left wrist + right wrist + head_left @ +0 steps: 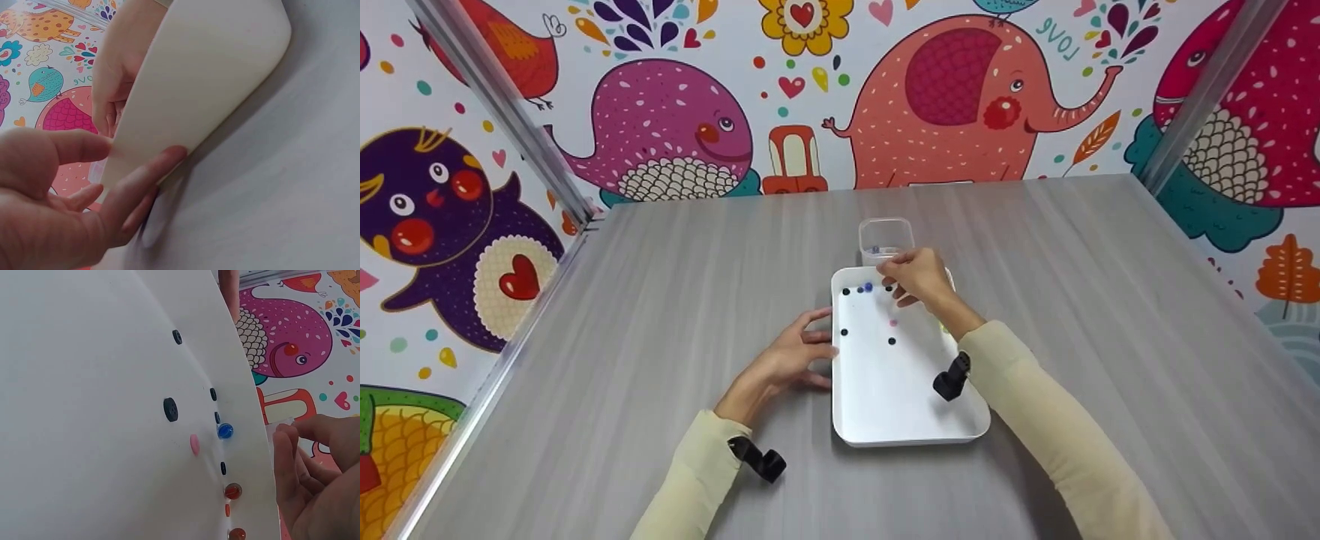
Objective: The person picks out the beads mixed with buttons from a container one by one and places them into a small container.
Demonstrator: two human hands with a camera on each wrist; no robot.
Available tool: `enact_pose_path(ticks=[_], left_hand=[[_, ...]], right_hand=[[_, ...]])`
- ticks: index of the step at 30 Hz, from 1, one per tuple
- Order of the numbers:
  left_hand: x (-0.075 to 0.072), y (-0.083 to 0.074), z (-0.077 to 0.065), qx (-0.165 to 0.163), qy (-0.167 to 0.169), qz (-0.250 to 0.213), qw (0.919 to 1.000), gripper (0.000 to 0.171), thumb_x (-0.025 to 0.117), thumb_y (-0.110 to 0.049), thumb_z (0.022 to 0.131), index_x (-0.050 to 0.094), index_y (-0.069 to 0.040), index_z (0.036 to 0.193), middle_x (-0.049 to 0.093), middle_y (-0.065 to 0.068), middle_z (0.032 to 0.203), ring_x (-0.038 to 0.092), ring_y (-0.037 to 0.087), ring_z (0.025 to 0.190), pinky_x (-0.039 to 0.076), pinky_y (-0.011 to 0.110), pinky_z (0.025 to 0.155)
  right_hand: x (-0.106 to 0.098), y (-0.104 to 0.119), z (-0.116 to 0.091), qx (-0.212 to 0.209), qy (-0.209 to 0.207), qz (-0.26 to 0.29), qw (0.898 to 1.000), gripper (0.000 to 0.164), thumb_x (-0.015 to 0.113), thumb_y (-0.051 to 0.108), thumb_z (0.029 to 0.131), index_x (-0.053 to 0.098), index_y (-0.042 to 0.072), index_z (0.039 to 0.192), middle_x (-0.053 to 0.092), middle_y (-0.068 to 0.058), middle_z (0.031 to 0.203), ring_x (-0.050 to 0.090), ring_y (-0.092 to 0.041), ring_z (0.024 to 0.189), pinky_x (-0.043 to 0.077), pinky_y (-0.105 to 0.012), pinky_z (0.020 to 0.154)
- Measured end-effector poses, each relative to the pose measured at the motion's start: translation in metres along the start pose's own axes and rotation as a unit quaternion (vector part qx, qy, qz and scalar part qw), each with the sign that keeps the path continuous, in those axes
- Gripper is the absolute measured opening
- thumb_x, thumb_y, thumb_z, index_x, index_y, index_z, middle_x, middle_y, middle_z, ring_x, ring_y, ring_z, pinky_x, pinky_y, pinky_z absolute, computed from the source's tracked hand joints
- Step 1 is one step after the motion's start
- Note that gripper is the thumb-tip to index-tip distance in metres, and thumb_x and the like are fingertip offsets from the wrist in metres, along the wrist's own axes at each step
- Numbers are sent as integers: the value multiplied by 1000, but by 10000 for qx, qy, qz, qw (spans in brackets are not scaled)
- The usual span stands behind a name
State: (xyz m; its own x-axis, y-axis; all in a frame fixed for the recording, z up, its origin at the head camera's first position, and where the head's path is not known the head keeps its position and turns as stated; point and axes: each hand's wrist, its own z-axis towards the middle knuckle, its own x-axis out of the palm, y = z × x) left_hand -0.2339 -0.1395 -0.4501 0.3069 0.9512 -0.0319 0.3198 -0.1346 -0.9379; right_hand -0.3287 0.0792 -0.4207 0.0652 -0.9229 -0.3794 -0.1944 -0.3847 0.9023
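A white rectangular tray [911, 405] lies on the table, with small buttons and marbles scattered inside. My left hand [791, 356] is at its left side, fingers touching the outer wall [191, 79] and rim. Over the tray's far end, my right hand [919, 276] has thumb and fingertips drawn together beside a clear plastic box [886, 231]; I cannot tell if anything is between them. Among the pieces are a black button [170, 409], a pink button [194, 444], a blue marble [225, 431] and a reddish marble [233, 491]. Small bluish pieces [875, 250] sit in the box.
The grey wood-grain table [720, 270] surrounds the tray. Behind it stands a wall [802, 82] printed with cartoon animals, with metal posts [502, 105] at the corners. Black wrist cameras [757, 459] are strapped over both pale yellow sleeves [1057, 427].
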Motion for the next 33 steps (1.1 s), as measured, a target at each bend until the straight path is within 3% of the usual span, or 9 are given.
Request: enact_pose_path(ticks=[9,19,28,33], left_hand=[[1,0,2,25,19,-52,10000,72,61,3,93,32,-17,155,49,26,141,63,31,115,65,45,70],[0,1,2,49,81,-105,9999,71,60,3,94,31,-16,155,48,26,143,62,32,117,65,46,71],[1,1,3,45,60,-169,9998,72,61,4,93,31,-17,156,49,26,142,62,33,117,65,48,73],[1,1,3,46,48,-178,9998,72,60,4,93,31,-16,156,48,27,143,62,33,118,65,48,73]], right_hand=[[10,-4,1,202,63,-12,9998,22,72,21,90,72,1,101,70,-1,69,59,-9,49,58,-25,47],[17,-8,5,370,-35,-253,9990,23,72,22,91,73,1,100,72,-3,70,62,-9,49,59,-26,48],[18,-12,4,585,153,173,9980,27,71,23,91,68,0,106,75,-5,77,63,-12,54,60,-28,52],[19,-14,5,693,188,398,9966,24,72,24,91,68,2,102,74,-3,74,61,-11,53,58,-26,49]])
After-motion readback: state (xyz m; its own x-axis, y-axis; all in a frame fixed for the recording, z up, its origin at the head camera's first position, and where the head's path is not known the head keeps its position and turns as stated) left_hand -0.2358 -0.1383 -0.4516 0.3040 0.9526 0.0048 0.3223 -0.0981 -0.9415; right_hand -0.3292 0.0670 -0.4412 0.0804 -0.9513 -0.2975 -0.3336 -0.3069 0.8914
